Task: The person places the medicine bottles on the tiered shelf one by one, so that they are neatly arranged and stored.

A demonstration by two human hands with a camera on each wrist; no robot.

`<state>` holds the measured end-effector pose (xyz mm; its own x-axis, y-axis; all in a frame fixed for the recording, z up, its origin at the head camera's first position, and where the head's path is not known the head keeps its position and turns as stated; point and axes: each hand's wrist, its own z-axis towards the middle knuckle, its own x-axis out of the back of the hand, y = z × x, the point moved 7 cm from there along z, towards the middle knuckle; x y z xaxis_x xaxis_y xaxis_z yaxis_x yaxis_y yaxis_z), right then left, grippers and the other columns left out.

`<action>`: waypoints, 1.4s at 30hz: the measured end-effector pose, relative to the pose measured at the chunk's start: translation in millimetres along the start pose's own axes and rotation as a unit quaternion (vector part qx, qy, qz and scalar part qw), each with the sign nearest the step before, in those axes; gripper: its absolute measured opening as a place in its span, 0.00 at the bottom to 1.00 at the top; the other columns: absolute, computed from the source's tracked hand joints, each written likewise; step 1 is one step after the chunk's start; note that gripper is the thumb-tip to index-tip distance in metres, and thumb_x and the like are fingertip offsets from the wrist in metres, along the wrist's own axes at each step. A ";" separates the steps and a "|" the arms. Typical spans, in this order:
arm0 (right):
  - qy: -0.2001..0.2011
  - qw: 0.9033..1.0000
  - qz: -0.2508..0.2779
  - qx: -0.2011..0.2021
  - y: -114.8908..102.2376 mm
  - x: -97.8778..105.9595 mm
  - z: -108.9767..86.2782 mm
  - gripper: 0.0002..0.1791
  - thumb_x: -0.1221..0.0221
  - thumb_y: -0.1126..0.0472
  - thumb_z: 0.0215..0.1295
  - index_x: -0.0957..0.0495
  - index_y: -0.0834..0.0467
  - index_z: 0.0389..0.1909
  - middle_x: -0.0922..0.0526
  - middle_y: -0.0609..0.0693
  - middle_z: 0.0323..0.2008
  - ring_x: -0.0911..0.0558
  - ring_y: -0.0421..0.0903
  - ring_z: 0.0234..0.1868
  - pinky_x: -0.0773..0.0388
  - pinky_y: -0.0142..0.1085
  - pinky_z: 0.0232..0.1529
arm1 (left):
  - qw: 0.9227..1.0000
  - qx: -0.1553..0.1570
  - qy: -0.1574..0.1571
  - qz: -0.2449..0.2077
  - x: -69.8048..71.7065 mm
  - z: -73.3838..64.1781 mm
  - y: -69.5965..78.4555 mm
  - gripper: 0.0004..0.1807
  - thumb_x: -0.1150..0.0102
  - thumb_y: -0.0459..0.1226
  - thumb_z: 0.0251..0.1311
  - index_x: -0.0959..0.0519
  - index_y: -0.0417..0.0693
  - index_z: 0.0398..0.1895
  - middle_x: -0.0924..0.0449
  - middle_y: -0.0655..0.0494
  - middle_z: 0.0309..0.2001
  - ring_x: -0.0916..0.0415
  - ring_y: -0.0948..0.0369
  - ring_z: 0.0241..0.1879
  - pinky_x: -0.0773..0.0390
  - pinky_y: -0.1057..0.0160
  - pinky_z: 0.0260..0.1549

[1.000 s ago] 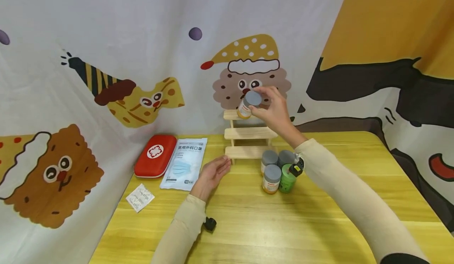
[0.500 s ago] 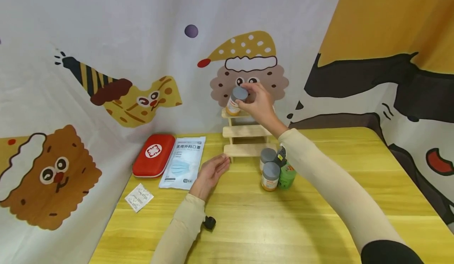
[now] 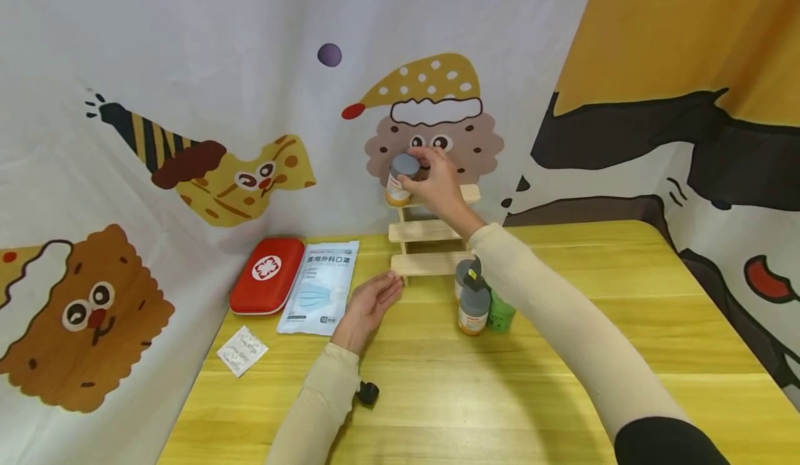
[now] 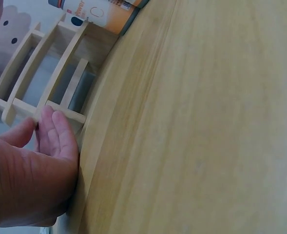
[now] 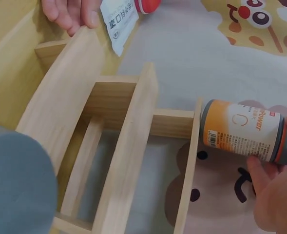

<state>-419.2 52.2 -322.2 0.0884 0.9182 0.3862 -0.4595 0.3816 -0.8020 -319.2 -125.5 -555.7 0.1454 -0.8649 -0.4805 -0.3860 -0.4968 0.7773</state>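
Note:
My right hand (image 3: 440, 184) holds a pill bottle (image 3: 397, 189) by its grey lid, thumb and fingers pinching it. The bottle has an orange and white label and stands upright at the left end of the top step of a small wooden three-step rack (image 3: 426, 264). The right wrist view shows the bottle's base (image 5: 207, 122) right at the top step. At the rack's lower left corner, my left hand (image 3: 365, 307) touches the end of the bottom step with its fingertips (image 4: 47, 111), fingers fairly straight.
Right of the rack stand another grey-lidded bottle (image 3: 473, 309), a similar one (image 3: 460, 281) behind it and a green container (image 3: 501, 314), partly behind my right sleeve. At left lie a red case (image 3: 265, 277), a mask packet (image 3: 319, 288) and a small white sachet (image 3: 242, 351).
My right hand has carried the pill bottle leftward along the top step to its left end, tilting it upright. My left hand stays at the rack's corner.

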 end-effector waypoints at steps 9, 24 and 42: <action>0.027 0.995 -0.090 -0.019 -12.4 -9.5 7.8 0.31 0.26 0.53 0.64 0.21 0.58 0.66 0.21 0.58 0.57 0.18 0.52 0.55 0.14 0.44 0.56 | 1.000 -0.011 -0.004 0.002 0.8 0.1 3.8 0.23 0.42 0.30 0.76 0.28 0.30 0.70 0.09 0.48 0.45 0.11 0.59 0.47 0.17 0.54 0.68; 0.024 0.984 -0.160 -0.071 -16.0 -14.1 19.2 0.32 0.25 0.46 0.64 0.20 0.57 0.64 0.19 0.55 0.56 0.19 0.51 0.53 0.15 0.44 0.54 | 1.000 -0.008 -0.003 -0.004 -0.3 -1.0 1.8 0.23 0.42 0.30 0.76 0.28 0.31 0.70 0.10 0.49 0.46 0.12 0.57 0.51 0.17 0.55 0.68; -0.019 0.979 -0.188 -0.077 -23.8 -11.7 29.0 0.29 0.24 0.49 0.63 0.18 0.58 0.61 0.17 0.56 0.57 0.19 0.54 0.59 0.15 0.45 0.60 | 1.000 -0.008 -0.001 0.002 1.3 0.2 -1.2 0.23 0.41 0.30 0.75 0.27 0.31 0.70 0.11 0.45 0.51 0.12 0.56 0.52 0.18 0.54 0.70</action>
<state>-435.0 29.3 -294.4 0.1905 0.7066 0.6815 -0.2616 0.7056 -0.6586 -318.8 -126.1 -557.3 0.1431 -0.8663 -0.4785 -0.3719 -0.4951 0.7852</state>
